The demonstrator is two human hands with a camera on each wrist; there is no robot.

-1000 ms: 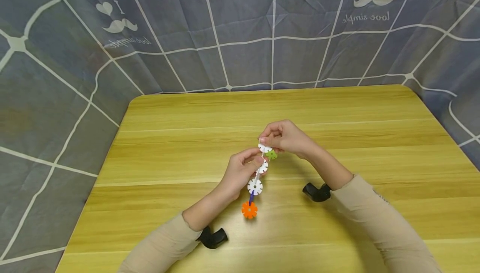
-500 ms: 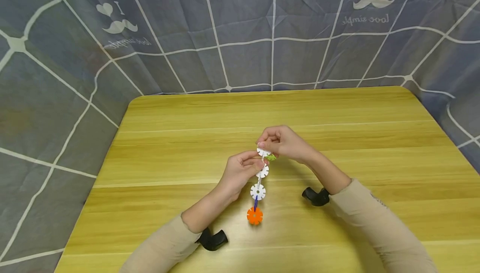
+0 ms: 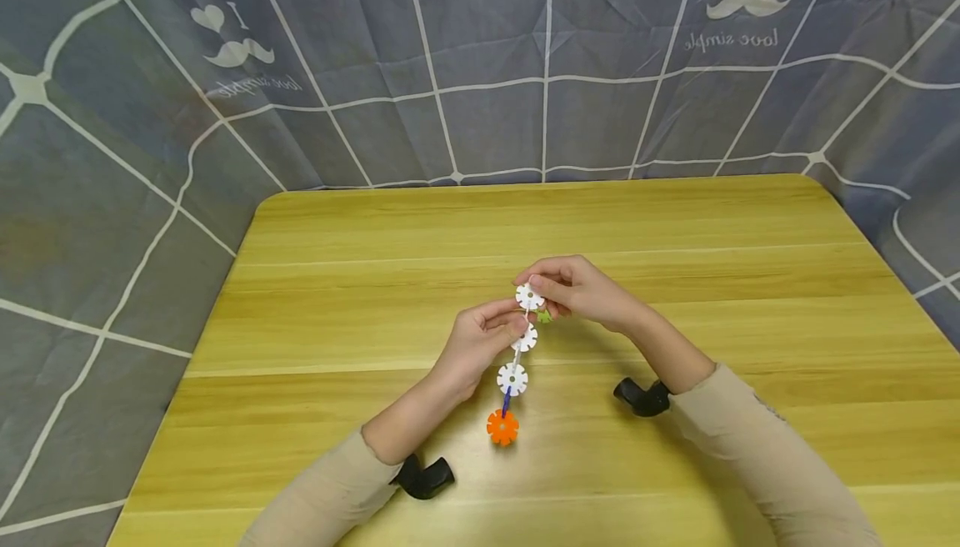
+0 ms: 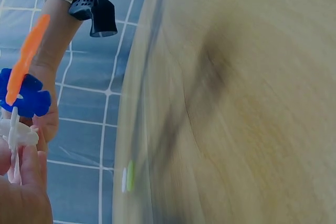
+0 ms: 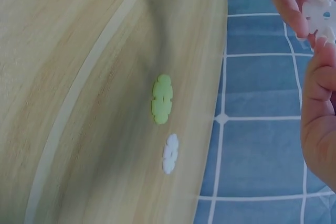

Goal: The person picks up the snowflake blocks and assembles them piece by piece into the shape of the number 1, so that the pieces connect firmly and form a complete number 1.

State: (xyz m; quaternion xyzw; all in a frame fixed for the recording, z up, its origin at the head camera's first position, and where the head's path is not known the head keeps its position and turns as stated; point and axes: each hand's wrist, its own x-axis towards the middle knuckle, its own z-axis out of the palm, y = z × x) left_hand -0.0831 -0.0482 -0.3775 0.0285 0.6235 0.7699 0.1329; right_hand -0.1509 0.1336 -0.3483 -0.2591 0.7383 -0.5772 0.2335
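Slotted plastic discs are joined edge to edge into a chain between the hands. An orange disc (image 3: 495, 433) forms its near end, followed by a blue disc (image 4: 38, 102) seen nearly edge-on from the head. Several white ones continue the chain, one of them a white disc (image 3: 520, 384) hanging below the left hand. Thumb and fingers of the left hand (image 3: 471, 351) pinch a white disc mid-chain. The right hand (image 3: 592, 293) pinches the right edge of the topmost white disc (image 3: 537, 301). Fingers partly hide both gripped discs.
On the wooden table (image 3: 337, 280), beyond the hands, lie a loose green disc (image 5: 164, 88) and a smaller-looking white disc (image 5: 168, 163). Black wrist-worn camera pieces (image 3: 431, 480) stick out beside the sleeves. Grey checked cloth (image 3: 495, 130) hangs behind the table.
The right hand has shifted its grip to the right edge of the top white disc, whose face now shows more. The orange end swung right, then slightly back left.
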